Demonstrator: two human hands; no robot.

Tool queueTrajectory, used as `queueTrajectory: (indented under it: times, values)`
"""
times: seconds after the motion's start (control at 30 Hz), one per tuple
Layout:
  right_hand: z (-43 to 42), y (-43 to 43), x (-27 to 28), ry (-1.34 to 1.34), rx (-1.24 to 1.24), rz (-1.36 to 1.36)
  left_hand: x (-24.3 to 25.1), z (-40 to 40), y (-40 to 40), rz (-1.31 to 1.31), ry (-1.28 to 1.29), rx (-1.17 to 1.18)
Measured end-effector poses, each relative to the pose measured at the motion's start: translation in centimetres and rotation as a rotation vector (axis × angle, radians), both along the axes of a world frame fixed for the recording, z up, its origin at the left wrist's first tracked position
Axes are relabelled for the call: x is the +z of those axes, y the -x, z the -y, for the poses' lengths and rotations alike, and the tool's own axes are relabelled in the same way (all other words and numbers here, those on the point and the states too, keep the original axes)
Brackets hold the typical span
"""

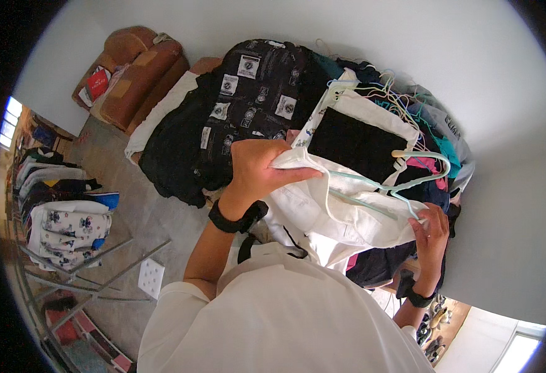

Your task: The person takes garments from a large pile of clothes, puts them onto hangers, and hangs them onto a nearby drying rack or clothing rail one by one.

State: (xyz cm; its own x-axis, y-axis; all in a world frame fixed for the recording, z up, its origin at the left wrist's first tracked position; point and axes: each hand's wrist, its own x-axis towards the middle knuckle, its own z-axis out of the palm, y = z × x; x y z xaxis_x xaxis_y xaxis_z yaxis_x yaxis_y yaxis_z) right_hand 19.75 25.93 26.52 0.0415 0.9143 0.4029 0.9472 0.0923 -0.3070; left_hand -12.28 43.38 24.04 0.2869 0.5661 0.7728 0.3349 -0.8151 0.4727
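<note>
A white garment is stretched between my two hands. My left hand pinches its edge between thumb and fingers at one end. At the other end, my right hand grips the cloth near an arm of the hanger. A pale green hanger lies partly inside the garment's opening, its hook sticking out at the upper right. Just beyond the hanger is a black cloth panel with white borders. Beside my left hand lies a black garment with printed patches.
Several loose hangers lie on a heap of clothes against the wall. A brown sofa stands at the upper left, with a red bag on it. Clothes hang on a metal rack at the left. A white perforated stool stands nearby.
</note>
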Motion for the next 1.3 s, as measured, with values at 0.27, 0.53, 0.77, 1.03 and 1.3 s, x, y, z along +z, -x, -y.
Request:
queueTrajectory:
  times: [0.27,0.53,0.77,1.03,1.3]
  values:
    - [-1.8,2.9,1.4,0.039,-0.029,-0.124,-0.8,-0.2,-1.0,0.024,0.167,-0.077]
    - [-2.6,5.0,0.0,0.008,-0.096,-0.436,-1.2,-0.2,-1.0,-0.006,0.088,-0.118]
    - [-1.8,4.7,-0.6,0.024,-0.12,-0.513,-0.8,-0.1,0.9,-0.455,0.165,-0.104]
    - [-0.1,5.2,0.5,-0.015,-0.412,-0.74,-2.3,-1.2,-0.8,-0.316,0.283,-0.208]
    - [7.6,4.9,1.6,-0.226,-0.947,-0.805,-4.7,-1.6,-11.0,-0.526,0.36,-0.72]
